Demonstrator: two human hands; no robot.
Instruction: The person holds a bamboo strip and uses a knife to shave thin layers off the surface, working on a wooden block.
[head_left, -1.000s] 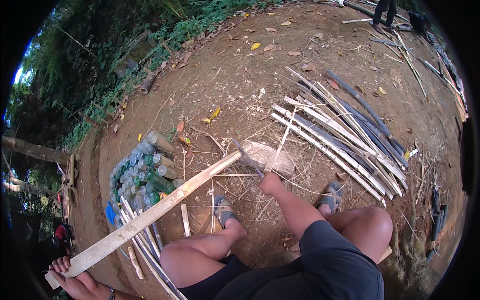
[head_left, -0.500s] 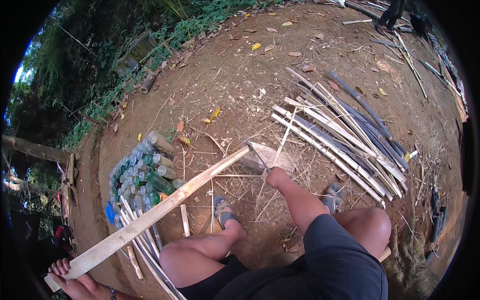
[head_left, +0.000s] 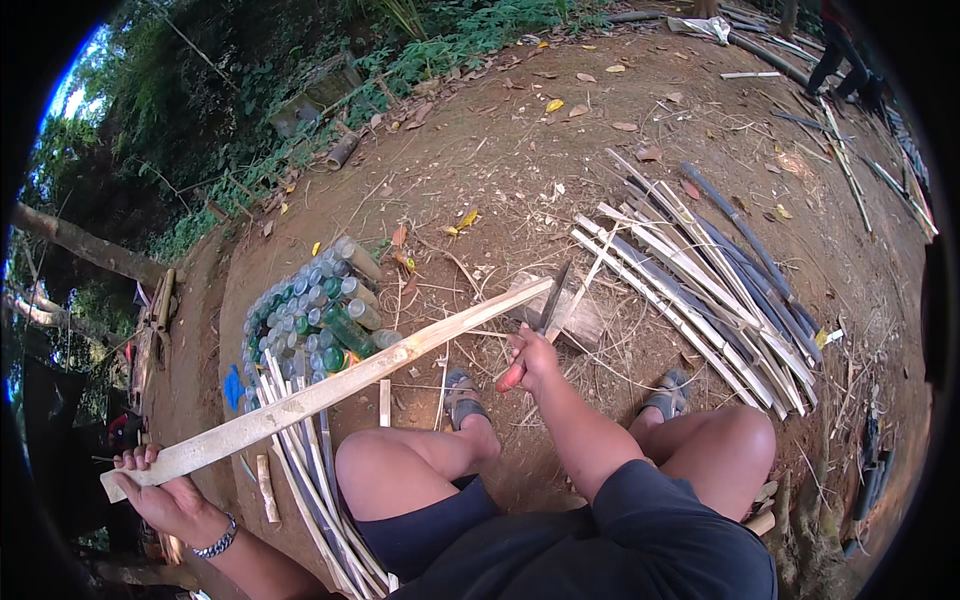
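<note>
A long, pale bamboo slat [head_left: 320, 388] slants from the lower left up to the middle. My left hand [head_left: 175, 498] is closed round its near end, fingers over the top edge. In my right hand [head_left: 535, 360] is a knife with a reddish handle, its dark blade [head_left: 556, 298] pointing up and away, beside the slat's far tip. Under that tip lies a flat wooden block [head_left: 580, 318] on the ground. A thin pale strip [head_left: 594, 270] crosses the block just right of the blade.
Several split bamboo lengths [head_left: 700, 280] lie piled at the right. Stacked glass bottles [head_left: 335, 290] stand left of the slat. More strips [head_left: 300, 480] lean by my left knee. At the far right, a person's legs [head_left: 838, 60] show near scattered poles. Shavings cover the dirt.
The knife's blade has turned more upright and its handle now shows as my right hand rotated. The slat's far tip sits further right in view, and the whole view has shifted.
</note>
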